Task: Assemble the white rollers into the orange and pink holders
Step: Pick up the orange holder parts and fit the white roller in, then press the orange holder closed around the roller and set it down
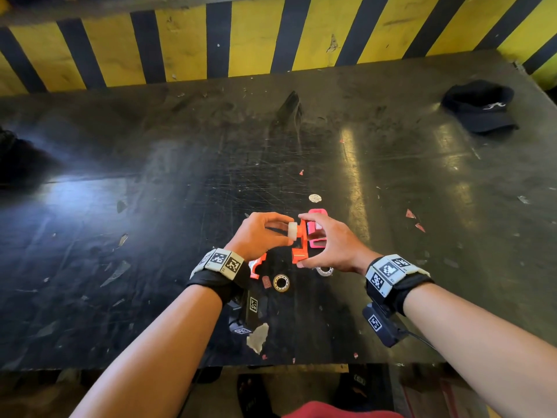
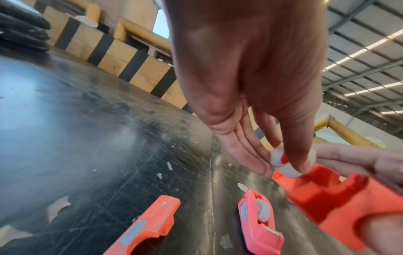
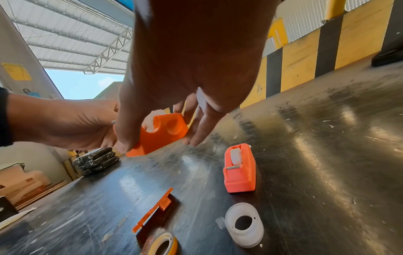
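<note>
**A:** Nearest us were our forearms (image 1: pixel 156 351), reaching over the tabletop (image 1: pixel 120 236). Why were both lifted off it?

**B:** So the parts could meet in the air. Our right grip (image 1: pixel 331 245) was closed around the orange holder (image 1: pixel 301 242), thumb at its lower end and fingers on the upper end. That steadied it and left its side open towards the other hand.

**A:** And the left grip (image 1: pixel 259 236)?

**B:** It pinched a white roller (image 1: pixel 293 233) between thumb and fingertips, with the roller touching the holder's side. We judged it was being pushed into its seat. We could not tell how far in it sat.

**A:** Why did the pink holder (image 1: pixel 316 227) lie just behind our hands?

**B:** It looked done. From the left wrist we saw a second roller (image 2: pixel 262 210) already sitting in it, so it was probably set aside.

**A:** Let's count, then.

**B:** There were three white rollers. One was pinched, one was in the pink holder, and a loose roller (image 3: pixel 244 224) lay on the tabletop under the right wrist. There was one pink holder and one orange holder, plus a second orange piece (image 1: pixel 257 265) by the left wrist.

**A:** Anything else?

**B:** We also counted one thin orange strip (image 3: pixel 152 210), one tape roll (image 1: pixel 281 282) and one dark cap (image 1: pixel 479 107) far off to the right.
</note>
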`<state>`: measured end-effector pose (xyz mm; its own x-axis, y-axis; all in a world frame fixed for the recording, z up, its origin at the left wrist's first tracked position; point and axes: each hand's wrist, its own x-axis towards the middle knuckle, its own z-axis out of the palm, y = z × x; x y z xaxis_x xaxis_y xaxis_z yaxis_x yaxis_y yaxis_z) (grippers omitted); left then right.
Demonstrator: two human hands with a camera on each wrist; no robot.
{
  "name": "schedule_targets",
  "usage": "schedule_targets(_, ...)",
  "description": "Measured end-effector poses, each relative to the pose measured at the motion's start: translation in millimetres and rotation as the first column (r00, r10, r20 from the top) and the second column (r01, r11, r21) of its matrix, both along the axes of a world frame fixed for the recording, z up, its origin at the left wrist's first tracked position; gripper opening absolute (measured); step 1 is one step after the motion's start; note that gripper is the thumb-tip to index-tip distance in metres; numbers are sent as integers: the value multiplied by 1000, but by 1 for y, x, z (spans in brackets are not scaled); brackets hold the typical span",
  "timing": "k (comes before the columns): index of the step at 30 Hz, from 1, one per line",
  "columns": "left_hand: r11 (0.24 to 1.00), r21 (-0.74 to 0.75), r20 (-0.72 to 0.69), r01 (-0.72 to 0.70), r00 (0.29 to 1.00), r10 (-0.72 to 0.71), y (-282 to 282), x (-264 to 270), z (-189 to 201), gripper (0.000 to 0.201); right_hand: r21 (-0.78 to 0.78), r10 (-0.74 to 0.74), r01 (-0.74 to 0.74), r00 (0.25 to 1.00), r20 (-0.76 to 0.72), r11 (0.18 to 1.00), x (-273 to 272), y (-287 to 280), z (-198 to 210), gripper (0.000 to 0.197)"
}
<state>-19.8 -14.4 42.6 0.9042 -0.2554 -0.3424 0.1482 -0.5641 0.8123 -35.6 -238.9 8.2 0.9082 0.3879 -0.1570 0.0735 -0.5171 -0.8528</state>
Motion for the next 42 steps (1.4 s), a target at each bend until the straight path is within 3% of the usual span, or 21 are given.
schedule_targets(3,1000,5,42,-6,999,6,-7,-3,2,48,2,5,-5,1000,19,1000,0,2,2,107)
schedule_targets(8,990,-58,-1,-130,992,130,-12,-4,2,52,43,-36,35,999,32,998,-1,1,3,92)
schedule_targets(13,996,-90,-60,-4,998,-2,-5,-3,1,44,26,-26,25,999,37,999,-2,-2,0,87)
schedule_targets(15,998,-69,-53,-11,999,7,1,-1,-1,38,22,-33,32,999,43,999,-1,-2,-1,86)
schedule_targets(19,946,265,88,-185,982,167,25,2,-25,34,14,-40,39,998,41,999,-1,-4,-3,84)
schedule_targets(22,855,516,-29,-62,996,90,30,-6,-52,63,0,-33,33,998,45,999,-2,-2,-7,84)
schedule_targets(25,826,562,-124,35,991,42,22,-17,-79,71,-6,-19,19,998,57,1000,-4,-1,-11,85)
schedule_targets(29,769,637,-62,56,998,-22,19,-27,-104,46,-11,-19,19,998,54,1000,-10,-1,-14,86)
schedule_targets(31,791,612,-32,16,999,5,22,-29,-106,36,-15,-17,18,998,54,1000,-13,-1,-16,86)
schedule_targets(35,850,527,-82,-12,995,65,27,-21,-89,42,-18,-19,20,998,58,1000,-15,0,-11,85)
schedule_targets(38,971,212,-110,-115,984,141,18,-11,-60,34,-19,-25,26,997,79,999,-13,0,-6,84)
schedule_targets(40,981,-41,-178,-192,967,182,9,-2,-35,39,-14,-37,39,994,100,999,-11,0,-4,82)
schedule_targets(42,961,-184,-251,-206,955,156,-1,3,-11,40,-3,-60,60,992,109,998,-10,-2,-3,80)
